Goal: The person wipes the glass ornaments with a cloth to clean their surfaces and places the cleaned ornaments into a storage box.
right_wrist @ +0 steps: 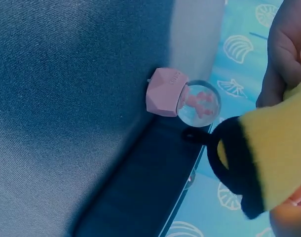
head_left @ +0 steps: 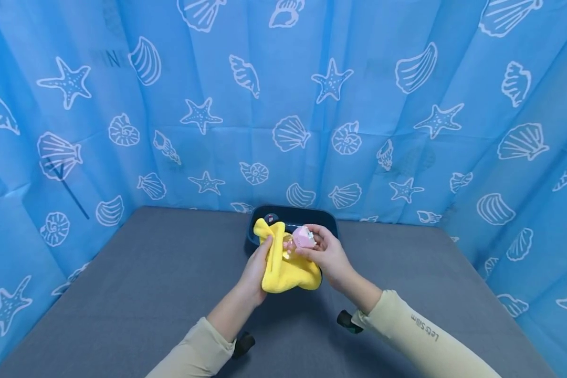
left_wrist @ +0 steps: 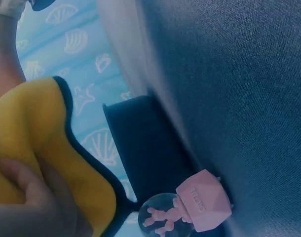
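Observation:
In the head view my left hand grips a yellow cloth. My right hand pinches the pink base of a small glass globe, whose clear ball lies against the cloth. White bits show at the base's end nearest my right fingers. Both wrist views show dark edging on the cloth, with a loop plain in the right one. Apart from the hands, a pink-based glass globe with a pink figure inside shows in front of a dark box in both wrist views.
A dark round item lies in the box at its back left corner. Grey fabric covers the table. A blue curtain with white sea shells and starfish stands around it. Black wrist gear hangs below the sleeves.

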### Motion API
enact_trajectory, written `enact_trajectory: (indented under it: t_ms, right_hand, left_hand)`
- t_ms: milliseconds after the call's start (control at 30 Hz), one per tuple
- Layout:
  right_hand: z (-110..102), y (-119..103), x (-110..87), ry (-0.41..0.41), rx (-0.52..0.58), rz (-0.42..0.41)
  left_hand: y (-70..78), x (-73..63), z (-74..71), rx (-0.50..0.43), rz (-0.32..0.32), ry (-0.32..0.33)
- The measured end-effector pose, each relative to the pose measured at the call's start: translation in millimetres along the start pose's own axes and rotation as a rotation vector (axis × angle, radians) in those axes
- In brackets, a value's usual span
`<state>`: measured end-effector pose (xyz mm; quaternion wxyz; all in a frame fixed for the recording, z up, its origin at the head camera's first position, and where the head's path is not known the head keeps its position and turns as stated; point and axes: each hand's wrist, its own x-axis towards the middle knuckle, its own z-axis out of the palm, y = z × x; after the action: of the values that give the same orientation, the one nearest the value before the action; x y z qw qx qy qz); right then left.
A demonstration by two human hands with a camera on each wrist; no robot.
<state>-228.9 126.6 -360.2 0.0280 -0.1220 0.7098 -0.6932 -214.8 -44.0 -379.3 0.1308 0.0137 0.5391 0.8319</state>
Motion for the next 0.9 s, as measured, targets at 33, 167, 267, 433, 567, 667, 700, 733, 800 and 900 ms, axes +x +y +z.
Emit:
enact_trajectory:
  t_ms: [33,167,267,433,567,667,700,733,800,900]
  right_hand:
    - [0.1,0.0,-0.2,0.000,-0.012,-0.001]
    - [0.4,0.6,-1.8,-0.009,-0.068,-0.011]
    - [0.2,0.9,-3.2,-0.026,-0.078,-0.023]
    - [-2.0,3.1,-3.7,-0.078,-0.069,-0.038]
    - [-4.4,5.2,-5.1,-0.112,-0.058,-0.052]
    - [-5.9,5.6,-6.4,-0.151,-0.024,-0.067]
    - [-6.4,5.5,-6.6,-0.164,-0.014,-0.074]
    - [-6.9,5.2,-6.6,-0.174,0.000,-0.082]
    - [-8.0,4.5,-6.4,-0.184,0.017,-0.095]
    - [-10.4,4.1,-5.8,-0.190,0.019,-0.110]
  left_hand:
    - [-0.6,0.4,0.4,0.007,0.014,-0.018]
    - [-2.5,2.1,3.0,0.052,0.078,-0.047]
    - [-2.5,3.4,5.3,0.059,0.107,-0.046]
    - [-1.2,5.6,7.4,0.051,0.106,0.013]
    - [0.2,6.0,7.0,0.056,0.068,0.095]
    - [0.9,5.5,4.9,0.028,0.036,0.139]
    - [1.0,5.5,3.7,0.009,0.023,0.143]
    - [1.1,5.6,2.6,-0.011,0.011,0.145]
    - [2.1,5.5,1.1,-0.025,0.012,0.121]
    - [3.8,6.4,0.2,-0.002,0.031,0.057]
